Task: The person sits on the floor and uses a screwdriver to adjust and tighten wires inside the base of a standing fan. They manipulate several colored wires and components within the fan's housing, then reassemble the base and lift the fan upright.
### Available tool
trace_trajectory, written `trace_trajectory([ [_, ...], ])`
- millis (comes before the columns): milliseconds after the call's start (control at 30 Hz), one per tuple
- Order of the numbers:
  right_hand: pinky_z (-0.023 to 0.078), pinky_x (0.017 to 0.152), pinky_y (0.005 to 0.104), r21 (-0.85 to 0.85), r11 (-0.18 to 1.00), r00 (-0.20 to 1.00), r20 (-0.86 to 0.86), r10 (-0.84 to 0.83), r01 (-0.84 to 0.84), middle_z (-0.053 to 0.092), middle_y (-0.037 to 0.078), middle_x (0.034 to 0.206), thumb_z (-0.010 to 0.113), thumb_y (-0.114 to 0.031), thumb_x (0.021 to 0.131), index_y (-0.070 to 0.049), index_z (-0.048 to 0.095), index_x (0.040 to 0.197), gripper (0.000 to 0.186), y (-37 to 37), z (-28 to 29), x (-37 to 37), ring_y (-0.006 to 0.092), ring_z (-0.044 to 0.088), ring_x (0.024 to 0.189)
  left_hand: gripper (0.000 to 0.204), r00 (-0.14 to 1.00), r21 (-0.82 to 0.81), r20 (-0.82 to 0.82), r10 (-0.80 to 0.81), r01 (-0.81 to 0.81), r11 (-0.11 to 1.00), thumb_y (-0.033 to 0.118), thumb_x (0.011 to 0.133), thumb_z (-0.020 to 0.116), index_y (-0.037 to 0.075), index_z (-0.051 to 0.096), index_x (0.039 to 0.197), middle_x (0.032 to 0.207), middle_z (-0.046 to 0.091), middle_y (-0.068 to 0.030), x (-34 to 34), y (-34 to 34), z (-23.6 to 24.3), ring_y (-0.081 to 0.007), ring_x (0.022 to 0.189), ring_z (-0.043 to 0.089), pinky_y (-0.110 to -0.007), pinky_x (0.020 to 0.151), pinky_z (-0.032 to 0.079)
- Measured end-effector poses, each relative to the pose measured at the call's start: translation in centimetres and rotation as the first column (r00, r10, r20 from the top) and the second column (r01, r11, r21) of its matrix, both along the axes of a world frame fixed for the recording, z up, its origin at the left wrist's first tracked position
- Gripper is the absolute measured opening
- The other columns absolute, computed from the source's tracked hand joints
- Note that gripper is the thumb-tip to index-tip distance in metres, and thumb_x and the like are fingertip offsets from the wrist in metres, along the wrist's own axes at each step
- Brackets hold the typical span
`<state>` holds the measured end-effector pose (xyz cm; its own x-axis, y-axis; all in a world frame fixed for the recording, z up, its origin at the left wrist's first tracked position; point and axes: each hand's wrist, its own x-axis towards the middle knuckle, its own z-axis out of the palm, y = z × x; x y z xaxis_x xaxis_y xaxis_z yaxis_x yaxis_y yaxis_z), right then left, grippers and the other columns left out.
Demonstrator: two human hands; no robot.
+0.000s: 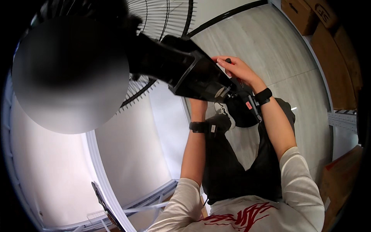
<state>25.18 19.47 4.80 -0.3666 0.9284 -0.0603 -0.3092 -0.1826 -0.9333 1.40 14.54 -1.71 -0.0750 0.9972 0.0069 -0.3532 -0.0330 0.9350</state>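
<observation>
A black fan (193, 73) with a wire grille tilts across the upper middle, its long glossy housing pointing down toward my lap. My right hand (237, 70) is at the housing's right edge, its fingertips against that edge. Beside its thumb a small black knob (228, 60) sticks up. Only the heel of my left hand (198, 104) shows below the housing; its fingers are hidden behind it. Black bands with small boxes circle both wrists. Beneath the housing's lower end lies a dark round base-like part (241, 112).
A large blurred grey disc (69, 89) covers the upper left. White panels (127, 143) with a metal frame stand at left. Cardboard boxes (332, 65) sit on metal shelving at right, with another box (342, 185) lower down. Grey tiled floor (286, 50) lies beyond my right hand.
</observation>
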Motion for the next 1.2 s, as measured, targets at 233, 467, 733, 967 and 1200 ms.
trace_trajectory([
  [233, 0.038, 0.06, 0.019, -0.001, 0.999, 0.993, -0.106, 0.046, -0.046, 0.061, -0.005, 0.089, 0.062, -0.028, 0.099, -0.005, 0.061, 0.132, 0.04, -0.6, -0.1, 0.1, 0.0037, 0.045, 0.067, 0.03, 0.978, 0.084, -0.211, 0.007, 0.011, 0.996, 0.012, 0.101, 0.054, 0.002, 0.054, 0.13, 0.125, 0.061, -0.0091, 1.2, -2.1, -1.3, -0.0227, 0.111, 0.06, -0.036, 0.097, 0.051],
  [467, 0.047, 0.071, 0.0195, -0.005, 0.997, 0.982, -0.174, 0.069, -0.071, 0.064, -0.001, 0.093, 0.066, -0.018, 0.097, -0.005, 0.066, 0.123, 0.029, 0.0, -1.9, -0.3, 0.0054, 0.056, 0.078, 0.029, 0.361, 0.411, -0.876, 0.32, 0.213, 0.886, 0.01, 0.098, 0.057, 0.001, 0.059, 0.126, 0.121, 0.066, -0.0128, 1.0, -3.0, 2.0, -0.0267, 0.104, 0.066, -0.04, 0.094, 0.054],
  [733, 0.046, 0.077, 0.021, -0.003, 0.997, 0.995, -0.077, 0.071, -0.071, 0.063, -0.001, 0.093, 0.063, -0.017, 0.098, -0.002, 0.064, 0.123, 0.029, -0.8, -0.3, 0.3, 0.0052, 0.055, 0.083, 0.028, 0.673, 0.292, -0.701, 0.235, -0.03, 0.956, 0.006, 0.096, 0.057, -0.002, 0.062, 0.122, 0.123, 0.065, -0.0149, 1.5, -3.2, 2.2, -0.028, 0.112, 0.063, -0.039, 0.098, 0.049],
  [967, 0.045, 0.074, 0.0205, -0.001, 0.995, 0.992, -0.079, 0.102, -0.102, 0.063, -0.001, 0.09, 0.064, -0.02, 0.098, -0.002, 0.064, 0.124, 0.031, -1.0, -0.2, 0.6, 0.0057, 0.056, 0.083, 0.032, 0.993, 0.077, 0.103, 0.064, -0.072, 0.994, 0.011, 0.1, 0.053, -0.004, 0.057, 0.128, 0.13, 0.061, -0.0131, 1.5, -3.2, 1.9, -0.0246, 0.119, 0.058, -0.037, 0.105, 0.046],
  [1200, 0.047, 0.074, 0.0203, 0.001, 0.989, 0.987, -0.065, 0.149, -0.149, 0.068, 0.001, 0.096, 0.063, -0.02, 0.098, -0.003, 0.065, 0.124, 0.031, -0.8, -0.5, 1.2, 0.0064, 0.059, 0.083, 0.032, 0.971, 0.03, 0.209, 0.115, -0.124, 0.992, 0.011, 0.103, 0.05, -0.004, 0.054, 0.131, 0.13, 0.059, -0.0111, 3.6, -3.3, 4.1, -0.0216, 0.117, 0.058, -0.036, 0.105, 0.048],
])
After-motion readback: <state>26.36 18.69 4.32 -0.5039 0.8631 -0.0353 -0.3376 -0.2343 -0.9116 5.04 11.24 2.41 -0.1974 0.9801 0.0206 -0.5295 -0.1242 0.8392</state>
